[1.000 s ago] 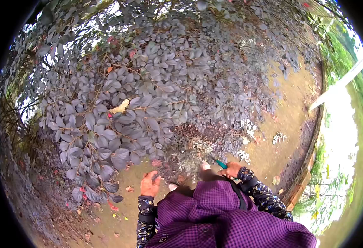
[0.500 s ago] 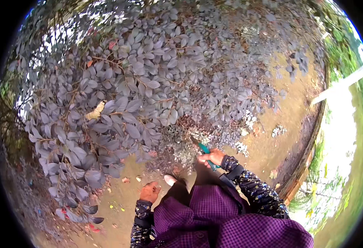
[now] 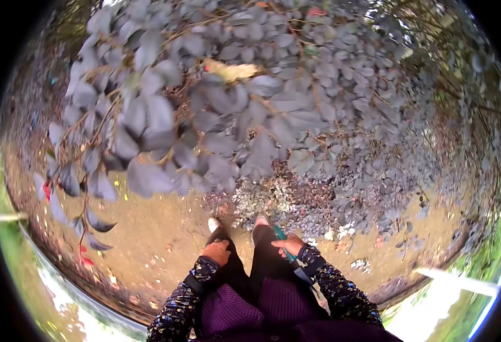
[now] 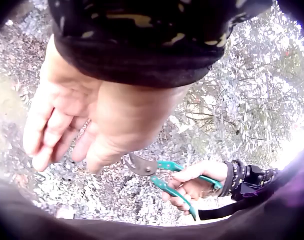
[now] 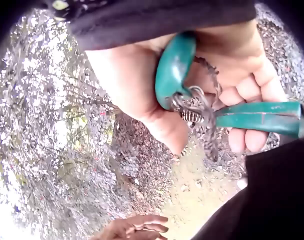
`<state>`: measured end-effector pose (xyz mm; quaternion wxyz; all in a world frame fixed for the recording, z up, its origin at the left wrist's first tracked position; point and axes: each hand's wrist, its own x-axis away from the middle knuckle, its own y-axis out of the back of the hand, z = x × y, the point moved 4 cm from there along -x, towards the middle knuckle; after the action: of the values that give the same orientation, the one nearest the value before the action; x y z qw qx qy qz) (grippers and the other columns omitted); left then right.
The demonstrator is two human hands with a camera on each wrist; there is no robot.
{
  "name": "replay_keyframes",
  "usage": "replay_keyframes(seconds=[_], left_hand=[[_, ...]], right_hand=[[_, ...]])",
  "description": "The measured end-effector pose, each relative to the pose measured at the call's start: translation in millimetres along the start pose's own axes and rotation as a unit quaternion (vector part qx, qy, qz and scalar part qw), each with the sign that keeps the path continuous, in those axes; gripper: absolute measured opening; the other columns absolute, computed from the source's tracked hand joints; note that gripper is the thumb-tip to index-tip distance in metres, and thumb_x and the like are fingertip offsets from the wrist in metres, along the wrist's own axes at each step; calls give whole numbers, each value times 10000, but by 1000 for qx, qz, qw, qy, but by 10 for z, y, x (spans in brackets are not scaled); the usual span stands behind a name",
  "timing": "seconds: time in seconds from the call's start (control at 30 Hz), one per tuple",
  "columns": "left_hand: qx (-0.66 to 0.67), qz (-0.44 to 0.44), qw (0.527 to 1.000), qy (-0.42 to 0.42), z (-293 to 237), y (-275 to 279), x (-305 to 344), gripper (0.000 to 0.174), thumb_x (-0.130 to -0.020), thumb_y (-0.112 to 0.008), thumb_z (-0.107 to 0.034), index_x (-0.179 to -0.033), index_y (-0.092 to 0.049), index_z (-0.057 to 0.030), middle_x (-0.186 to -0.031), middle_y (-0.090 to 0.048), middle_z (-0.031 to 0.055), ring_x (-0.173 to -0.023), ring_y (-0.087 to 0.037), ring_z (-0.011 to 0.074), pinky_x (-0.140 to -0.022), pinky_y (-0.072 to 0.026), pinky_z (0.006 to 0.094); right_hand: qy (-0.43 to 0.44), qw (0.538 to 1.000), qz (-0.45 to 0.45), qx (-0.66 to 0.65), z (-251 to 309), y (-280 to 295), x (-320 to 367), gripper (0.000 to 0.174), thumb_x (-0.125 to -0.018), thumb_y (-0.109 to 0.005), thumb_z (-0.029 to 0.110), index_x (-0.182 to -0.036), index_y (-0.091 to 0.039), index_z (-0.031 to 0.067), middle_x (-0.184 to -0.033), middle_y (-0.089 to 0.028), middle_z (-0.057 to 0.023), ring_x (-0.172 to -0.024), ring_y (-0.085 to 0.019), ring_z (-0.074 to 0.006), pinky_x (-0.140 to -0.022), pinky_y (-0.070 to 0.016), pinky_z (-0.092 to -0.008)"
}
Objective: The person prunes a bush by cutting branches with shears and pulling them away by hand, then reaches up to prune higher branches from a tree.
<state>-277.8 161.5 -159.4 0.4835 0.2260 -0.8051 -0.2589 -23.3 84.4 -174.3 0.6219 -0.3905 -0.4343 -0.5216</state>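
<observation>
My right hand (image 3: 291,245) grips green-handled pruning shears (image 4: 164,186), held low beside the right thigh. In the left wrist view their blades (image 4: 141,165) stand apart and nothing shows between them. The right wrist view shows the handles spread, with a coiled spring (image 5: 192,116) and a dark cord between them. My left hand (image 3: 217,252) hangs in front of the left leg with loosely bent fingers and holds nothing. Ahead of both hands spreads a shrub with dusky purple leaves (image 3: 250,137); a pale yellowish leaf (image 3: 233,70) lies among its upper twigs.
Bare brown ground (image 3: 142,228) with scattered fallen leaves runs along the left and under the feet. Leafy branches reach out close in front at the left. A raised edging (image 3: 62,268) borders the ground, and a pale post (image 3: 455,280) stands at the lower right.
The head view has swung round, so the near branches fill more of the upper left. The right hand with the shears has come down beside the leg; the left hand stays low and holds nothing.
</observation>
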Motion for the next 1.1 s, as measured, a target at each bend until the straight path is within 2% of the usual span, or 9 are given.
replay_keyframes(seconds=[0.17, 0.23, 0.27, 0.43, 0.57, 0.77, 0.93, 1.03, 1.1], left_hand=[[50, -10, 993, -106, -371, -466, -102, 304, -753, -554, -249, -975, -528, -43, -864, -595, 170, -831, -568, 336, -728, -453, 429], [46, 21, 996, -75, -538, -400, -134, 283, -753, -548, -251, -948, -531, -47, -842, -596, 163, -790, -582, 317, -683, -462, 431], [58, -47, 992, -100, -545, -442, -123, 266, -750, -552, -243, -928, -523, -47, -827, -597, 157, -755, -593, 302, -645, -472, 423], [166, -88, 981, -48, -142, -719, 309, 276, -743, -570, -238, -949, -513, -64, -830, -595, 156, -763, -591, 320, -667, -466, 428], [236, -37, 971, 11, 254, -1224, 563, 322, -726, -594, -226, -1007, -557, -74, -914, -588, 158, -858, -572, 318, -724, -453, 410], [324, -90, 938, 89, 855, -1998, 689, 331, -701, -609, -181, -1009, -552, -75, -941, -569, 186, -872, -553, 347, -741, -453, 415], [393, -133, 897, 156, 1132, -2418, 182, 288, -717, -609, -148, -984, -554, -54, -837, -579, 201, -766, -571, 364, -660, -465, 403], [395, -166, 896, 113, 1185, -2516, -153, 278, -714, -610, -108, -976, -555, -33, -810, -583, 177, -735, -580, 330, -636, -462, 378], [437, -154, 883, 73, 1040, -2747, -751, 266, -721, -577, -135, -967, -570, -33, -868, -588, 220, -824, -574, 360, -716, -464, 401]], right_hand=[[-29, 999, -29, 0, -185, 66, 18, 373, -729, -651, 311, -829, -569, -39, -655, -582, -109, -552, -576, -185, -523, -482, -297], [-34, 998, -42, -33, -327, 140, -14, 344, -734, -644, 291, -827, -564, -31, -659, -582, -112, -556, -575, -186, -527, -479, -296], [-44, 997, -45, -48, -401, 175, -5, 310, -738, -636, 274, -802, -561, -20, -662, -582, -109, -559, -576, -189, -525, -476, -294], [-108, 990, -87, -11, -954, 217, -8, 294, -774, -586, 317, -776, -527, 29, -644, -577, -90, -518, -570, -173, -406, -383, -251], [-107, 978, -177, 31, -658, 253, 274, 326, -790, -553, 343, -822, -536, 19, -707, -612, -120, -534, -584, -179, -404, -391, -253], [-55, 960, -230, 150, -277, 971, -73, 355, -780, -582, 386, -784, -551, 33, -702, -610, -91, -550, -591, -164, -405, -393, -244], [-53, 944, -244, 215, 341, 1866, -593, 309, -802, -568, 378, -750, -532, 76, -655, -583, -54, -533, -564, -132, -398, -399, -242], [-39, 934, -274, 227, 536, 2106, -558, 324, -800, -567, 393, -751, -515, 77, -659, -568, -53, -530, -554, -122, -390, -371, -234], [-41, 906, -311, 283, 748, 2526, -593, 444, -776, -600, 399, -970, -573, 1, -718, -609, -97, -564, -583, -165, -449, -431, -281]])
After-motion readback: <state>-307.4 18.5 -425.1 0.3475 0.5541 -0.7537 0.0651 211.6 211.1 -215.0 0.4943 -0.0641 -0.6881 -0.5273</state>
